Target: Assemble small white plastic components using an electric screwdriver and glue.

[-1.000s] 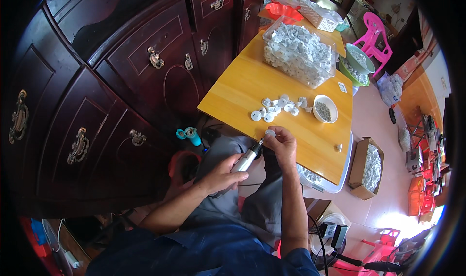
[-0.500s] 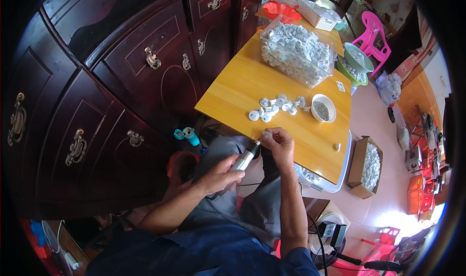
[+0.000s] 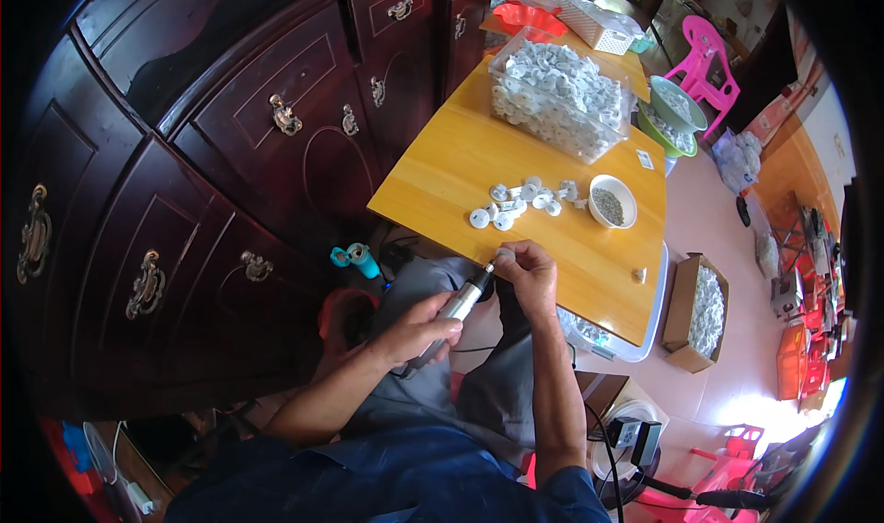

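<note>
Clear plastic bin [image 3: 559,99] at far end of yellow table [image 3: 460,168]: full of white round parts. Small white bowl [image 3: 611,201] holds grey bits; loose white parts [image 3: 517,203] lie just left of it. Green bowl [image 3: 677,109] & cardboard box [image 3: 702,311] on floor also hold white pieces. Left hand [image 3: 416,328] is closed around a silver pen-type rotary tool [image 3: 454,309], tip pointing up-right. Right hand [image 3: 529,270] pinches a small white part [image 3: 503,258] at the tool tip, near table's front edge, over the lap.
</note>
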`<state>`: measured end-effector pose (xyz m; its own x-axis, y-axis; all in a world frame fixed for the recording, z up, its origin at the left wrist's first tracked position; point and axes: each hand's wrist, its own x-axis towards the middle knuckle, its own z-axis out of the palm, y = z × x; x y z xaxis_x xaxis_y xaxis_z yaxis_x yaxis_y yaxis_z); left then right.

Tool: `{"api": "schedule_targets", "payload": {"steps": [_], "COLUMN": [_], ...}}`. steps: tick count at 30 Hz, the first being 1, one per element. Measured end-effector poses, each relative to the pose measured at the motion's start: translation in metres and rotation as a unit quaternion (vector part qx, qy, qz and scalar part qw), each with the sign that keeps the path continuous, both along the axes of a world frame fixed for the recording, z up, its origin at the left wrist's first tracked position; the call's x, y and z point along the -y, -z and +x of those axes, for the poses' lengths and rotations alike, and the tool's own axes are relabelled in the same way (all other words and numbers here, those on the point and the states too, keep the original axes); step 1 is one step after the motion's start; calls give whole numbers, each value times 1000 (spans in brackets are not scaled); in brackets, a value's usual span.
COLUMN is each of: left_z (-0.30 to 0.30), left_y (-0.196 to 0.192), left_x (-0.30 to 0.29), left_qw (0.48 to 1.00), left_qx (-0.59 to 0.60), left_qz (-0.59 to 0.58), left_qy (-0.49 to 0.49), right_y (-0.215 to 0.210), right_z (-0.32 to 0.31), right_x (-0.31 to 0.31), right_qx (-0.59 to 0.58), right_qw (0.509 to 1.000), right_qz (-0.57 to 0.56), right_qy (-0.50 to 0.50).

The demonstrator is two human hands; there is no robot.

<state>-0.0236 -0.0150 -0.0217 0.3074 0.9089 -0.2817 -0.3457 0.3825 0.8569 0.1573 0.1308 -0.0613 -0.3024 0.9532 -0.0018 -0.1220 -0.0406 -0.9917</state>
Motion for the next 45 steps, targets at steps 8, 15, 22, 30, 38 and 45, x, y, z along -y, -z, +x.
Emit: {"api": "schedule_targets", "payload": {"steps": [8,15,22,30,38,45], "left_z": [2,5,6,5,5,2], "left_y": [-5,-8,-7,-8,-4,-5], "left_x": [3,4,3,3,4,4], "left_qw": [999,999,997,999,998,998], "left_qx": [-12,-34,-53,-39,-43,-46], "left_qz": [16,36,37,20,40,40], "left_qy": [33,23,31,13,14,12], "right_y": [-19,-39,-71,-68,-52,-72], "right_z": [42,138,139,110,115,108], "right_x": [-16,-41,-101,-175,-188,-167], "right_qx": [232,501,489,739,740,677], "right_qw": [960,775,795,662,654,719], "right_qz": [91,287,234,121,142,130], "right_qy": [130,256,273,43,69,88]}}
